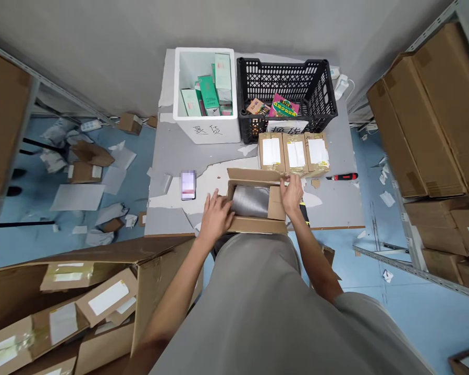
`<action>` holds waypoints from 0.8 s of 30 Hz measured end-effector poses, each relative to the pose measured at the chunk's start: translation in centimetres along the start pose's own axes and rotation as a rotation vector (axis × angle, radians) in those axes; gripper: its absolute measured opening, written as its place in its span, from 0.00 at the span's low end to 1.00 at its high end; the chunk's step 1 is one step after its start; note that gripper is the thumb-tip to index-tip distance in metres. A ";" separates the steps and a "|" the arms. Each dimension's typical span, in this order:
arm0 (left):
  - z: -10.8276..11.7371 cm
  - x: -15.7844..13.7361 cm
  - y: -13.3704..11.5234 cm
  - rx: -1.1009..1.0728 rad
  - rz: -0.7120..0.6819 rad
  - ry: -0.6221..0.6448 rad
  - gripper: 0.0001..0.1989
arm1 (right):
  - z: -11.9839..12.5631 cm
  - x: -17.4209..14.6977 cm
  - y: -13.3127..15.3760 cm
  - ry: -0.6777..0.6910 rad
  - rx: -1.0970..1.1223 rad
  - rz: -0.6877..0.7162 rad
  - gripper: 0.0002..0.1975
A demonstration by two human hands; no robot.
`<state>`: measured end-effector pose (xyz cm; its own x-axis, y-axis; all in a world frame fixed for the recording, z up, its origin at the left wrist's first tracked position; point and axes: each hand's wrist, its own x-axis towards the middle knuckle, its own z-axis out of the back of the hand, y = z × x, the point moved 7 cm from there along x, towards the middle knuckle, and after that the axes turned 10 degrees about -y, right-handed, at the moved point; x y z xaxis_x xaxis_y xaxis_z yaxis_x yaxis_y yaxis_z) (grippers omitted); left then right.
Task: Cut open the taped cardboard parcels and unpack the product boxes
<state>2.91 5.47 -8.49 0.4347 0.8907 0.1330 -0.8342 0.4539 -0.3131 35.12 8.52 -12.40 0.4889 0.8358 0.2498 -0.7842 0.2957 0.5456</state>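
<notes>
Open carton [258,225] is noted at 6 o'clock on table [172,151]. Left hand [214,216] is spread at its 9 o'clock end; right hand's [292,194] grip at 2 cannot be told. Light, stiff handling is judged; ends are best gripped.

One open box [258,226] between the fingers [214,200]; three taped boxes [296,154], one crate [247,121] and one tub [207,133] beyond them; one phone [188,185] to their left; one knife [344,177] to their right.

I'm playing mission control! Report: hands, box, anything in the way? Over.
Left fingers at left end of open box; right fingers at its right end. Grey material inside. Right flap hiding part of it.
</notes>
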 end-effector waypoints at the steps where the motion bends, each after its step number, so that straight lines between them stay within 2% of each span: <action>1: 0.4 -0.3 0.5 0.011 0.033 -0.015 0.19 | -0.2 -0.3 0.9 0.048 0.016 0.083 0.15; 3: 0.6 -0.7 0.9 0.033 0.062 -0.025 0.19 | -0.8 -1.2 3.0 0.194 0.035 0.282 0.18; 6: -0.1 -0.4 0.8 0.033 0.032 0.005 0.19 | -1.9 -2.7 5.1 0.481 -0.034 0.570 0.21; 8: -0.9 -0.1 0.7 0.012 0.012 0.044 0.19 | -2.3 -3.5 5.6 0.630 -0.120 0.711 0.24; 10: -1.5 0.1 0.9 -0.017 0.016 0.079 0.20 | -2.2 -3.7 5.6 0.704 -0.183 0.793 0.26; 13: -2.1 -0.1 1.3 -0.069 0.022 0.102 0.22 | -0.9 -3.3 5.5 0.701 -0.202 0.835 0.29; 16: -2.5 -0.5 1.1 -0.111 -0.008 0.112 0.25 | 1.1 -2.4 5.0 0.652 -0.198 0.842 0.39; 20: -3.3 -1.2 0.4 -0.160 -0.052 0.120 0.27 | 3.5 -0.6 2.4 0.577 -0.236 0.721 0.49; 24: -4.2 -1.4 -0.2 -0.209 -0.076 0.115 0.26 | 4.1 -0.3 0.2 0.562 -0.303 0.605 0.54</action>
<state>3.88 4.09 -12.58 0.5389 0.8403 0.0594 -0.7147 0.4934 -0.4958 36.39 6.40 -9.13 -0.2415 0.9692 -0.0474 -0.9546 -0.2285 0.1912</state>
